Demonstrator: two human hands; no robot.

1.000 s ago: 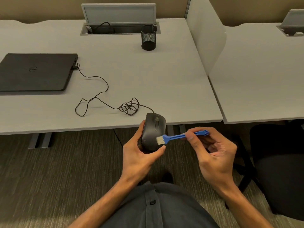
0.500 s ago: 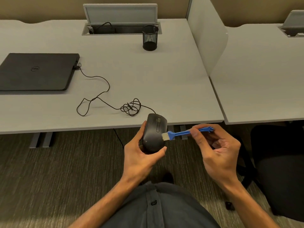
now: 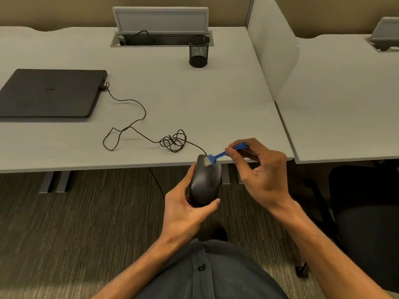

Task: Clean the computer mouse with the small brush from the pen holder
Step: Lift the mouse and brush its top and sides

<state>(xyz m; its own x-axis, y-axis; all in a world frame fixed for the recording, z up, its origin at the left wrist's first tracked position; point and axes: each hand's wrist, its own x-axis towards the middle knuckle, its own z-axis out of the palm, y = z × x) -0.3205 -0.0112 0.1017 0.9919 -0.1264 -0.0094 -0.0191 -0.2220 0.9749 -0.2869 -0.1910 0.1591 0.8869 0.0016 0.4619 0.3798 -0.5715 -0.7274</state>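
A black wired computer mouse is held just off the desk's front edge, cupped from the left and below by my left hand. My right hand pinches a small blue brush by its handle. The brush's pale bristles rest on the front top of the mouse, near its buttons. The black mesh pen holder stands empty at the back of the desk.
The mouse cable runs in loops across the grey desk to a closed black laptop at the left. A white divider panel separates a second desk at the right. A dark chair stands at the lower right.
The brush has swept from the mouse's lower right side up to its front end. My right hand rose toward the desk edge with it. My left hand kept hold of the mouse.
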